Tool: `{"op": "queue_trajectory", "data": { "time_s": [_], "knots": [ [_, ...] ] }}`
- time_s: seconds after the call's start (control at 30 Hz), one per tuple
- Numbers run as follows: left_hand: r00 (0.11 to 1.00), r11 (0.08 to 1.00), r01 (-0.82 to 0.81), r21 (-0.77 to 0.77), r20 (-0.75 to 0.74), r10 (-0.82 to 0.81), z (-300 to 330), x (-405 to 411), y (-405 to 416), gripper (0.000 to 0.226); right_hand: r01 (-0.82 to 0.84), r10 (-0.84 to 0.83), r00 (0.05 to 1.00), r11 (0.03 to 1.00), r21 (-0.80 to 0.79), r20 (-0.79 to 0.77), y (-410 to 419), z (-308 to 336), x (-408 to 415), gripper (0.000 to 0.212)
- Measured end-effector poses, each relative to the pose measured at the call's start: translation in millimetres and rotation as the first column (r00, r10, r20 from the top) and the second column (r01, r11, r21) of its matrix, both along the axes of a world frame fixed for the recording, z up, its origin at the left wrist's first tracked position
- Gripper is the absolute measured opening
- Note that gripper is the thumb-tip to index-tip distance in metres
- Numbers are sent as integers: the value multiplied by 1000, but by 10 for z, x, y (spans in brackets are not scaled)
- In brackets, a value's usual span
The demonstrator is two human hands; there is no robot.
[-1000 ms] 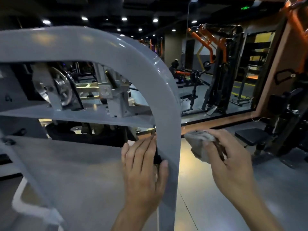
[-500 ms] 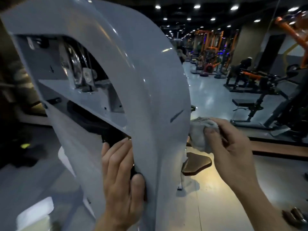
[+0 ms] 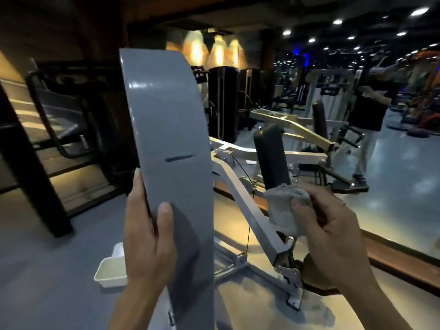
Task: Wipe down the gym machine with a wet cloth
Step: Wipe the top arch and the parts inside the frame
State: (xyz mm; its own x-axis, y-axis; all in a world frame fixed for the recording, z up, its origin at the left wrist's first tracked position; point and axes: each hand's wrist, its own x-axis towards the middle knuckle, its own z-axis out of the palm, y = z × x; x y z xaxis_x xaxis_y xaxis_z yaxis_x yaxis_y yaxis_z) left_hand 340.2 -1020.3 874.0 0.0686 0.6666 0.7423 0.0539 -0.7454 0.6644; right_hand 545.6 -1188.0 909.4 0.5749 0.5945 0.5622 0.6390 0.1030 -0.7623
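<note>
1. Gym machine frame (image 3: 166,129): the grey curved upright is standing directly ahead, with the left hand (image 3: 147,236) gripping its near edge, thumb lying across the front face and fingers (image 3: 137,186) wrapping behind.
2. The right hand (image 3: 333,236) is holding the wet cloth (image 3: 285,208) bunched between thumb and curled fingers, hanging off to the right of the upright and not touching it.
3. A dark streak (image 3: 180,158) is showing on the grey face, above the left thumb, so that area is probably not yet wiped.
4. Judging by this, the wiping is only partly along: the upright's front face, the white arm (image 3: 250,210) and black pad (image 3: 271,158) beyond the cloth are likely waiting.
5. A white tub (image 3: 110,272) is sitting on the floor below the left hand.
</note>
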Motion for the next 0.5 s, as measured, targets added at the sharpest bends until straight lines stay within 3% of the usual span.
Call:
{"op": "queue_trajectory", "data": {
  "time_s": [0.1, 0.3, 0.5],
  "knots": [
    [988, 991, -136, 18, -76, 137, 144, 54, -220, 72, -77, 77, 995, 997, -5, -70, -157, -39, 198, 20],
    [841, 838, -359, 410, -248, 481, 470, 67, -373, 60, -316, 314, 935, 949, 15, -164, 100, -70, 335, 19],
    [758, 732, -504, 459, -172, 629, 478, 335, -224, 53, -446, 436, 884, 894, -27, -166, 503, -232, 596, 20]
  ]
}}
